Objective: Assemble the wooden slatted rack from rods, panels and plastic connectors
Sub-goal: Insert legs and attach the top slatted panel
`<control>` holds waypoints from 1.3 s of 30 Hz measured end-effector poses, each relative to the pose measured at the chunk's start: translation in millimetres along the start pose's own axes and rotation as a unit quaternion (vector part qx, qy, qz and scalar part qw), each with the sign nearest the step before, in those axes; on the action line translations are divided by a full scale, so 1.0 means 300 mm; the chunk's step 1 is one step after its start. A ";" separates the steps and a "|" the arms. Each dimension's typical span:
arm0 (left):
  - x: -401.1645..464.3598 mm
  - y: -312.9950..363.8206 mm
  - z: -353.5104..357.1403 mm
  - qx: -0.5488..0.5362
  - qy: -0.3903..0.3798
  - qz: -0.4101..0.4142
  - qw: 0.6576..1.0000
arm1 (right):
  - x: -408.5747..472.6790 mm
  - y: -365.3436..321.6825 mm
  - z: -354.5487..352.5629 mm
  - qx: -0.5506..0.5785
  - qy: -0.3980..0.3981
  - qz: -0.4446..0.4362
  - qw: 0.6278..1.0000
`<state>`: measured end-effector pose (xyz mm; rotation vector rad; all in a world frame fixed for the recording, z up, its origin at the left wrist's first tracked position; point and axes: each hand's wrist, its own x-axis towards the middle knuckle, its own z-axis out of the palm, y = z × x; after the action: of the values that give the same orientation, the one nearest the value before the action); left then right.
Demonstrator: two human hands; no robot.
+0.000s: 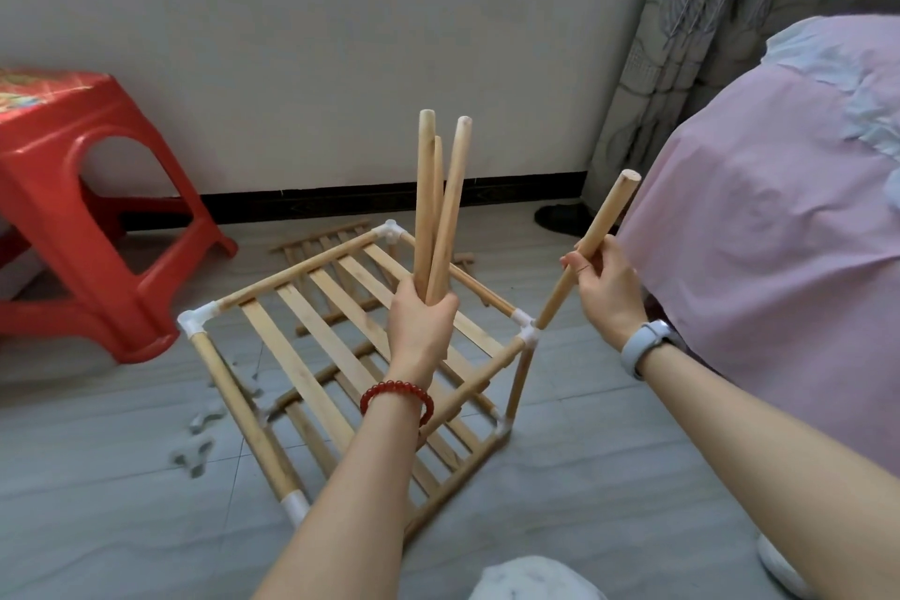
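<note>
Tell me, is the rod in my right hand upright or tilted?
Tilted. The rod leans right at its top, its lower end at the rack's corner connector.

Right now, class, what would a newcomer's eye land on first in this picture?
Centre frame, the left hand grips three rods upright above a half-built slatted rack on the floor. To its right, the right hand holds one rod slanted into a white corner connector. A red stool stands far left.
</note>
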<state>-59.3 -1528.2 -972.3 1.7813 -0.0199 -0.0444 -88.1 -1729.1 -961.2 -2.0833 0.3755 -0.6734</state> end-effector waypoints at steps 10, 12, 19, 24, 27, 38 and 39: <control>0.047 -0.065 0.015 0.038 0.002 -0.021 0.999 | -0.002 -0.043 0.045 -0.055 -0.086 -0.082 0.991; 0.053 -0.087 0.018 0.050 -0.011 -0.030 0.998 | -0.005 -0.031 0.038 -0.044 -0.080 -0.072 0.993; 0.044 -0.160 0.024 0.123 -0.040 -0.049 0.990 | 0.065 -0.002 0.015 0.035 -0.066 0.048 0.996; 0.021 -0.233 0.022 0.272 -0.068 -0.019 0.960 | 0.099 -0.004 0.044 0.031 -0.097 0.042 0.994; 0.019 -0.246 0.025 0.281 -0.086 -0.027 0.955 | 0.083 0.000 0.082 0.016 -0.088 0.013 0.996; 0.041 -0.265 0.016 0.243 -0.127 -0.082 0.958 | 0.033 0.013 0.078 0.009 -0.067 0.040 0.997; 0.035 -0.254 0.009 0.209 -0.126 -0.083 0.966 | 0.036 0.003 0.072 0.005 -0.072 0.048 0.996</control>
<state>-49.7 -1515.3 -1047.6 2.1863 -0.0670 -0.4144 -66.5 -1720.6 -968.4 -2.0750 0.3867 -0.4634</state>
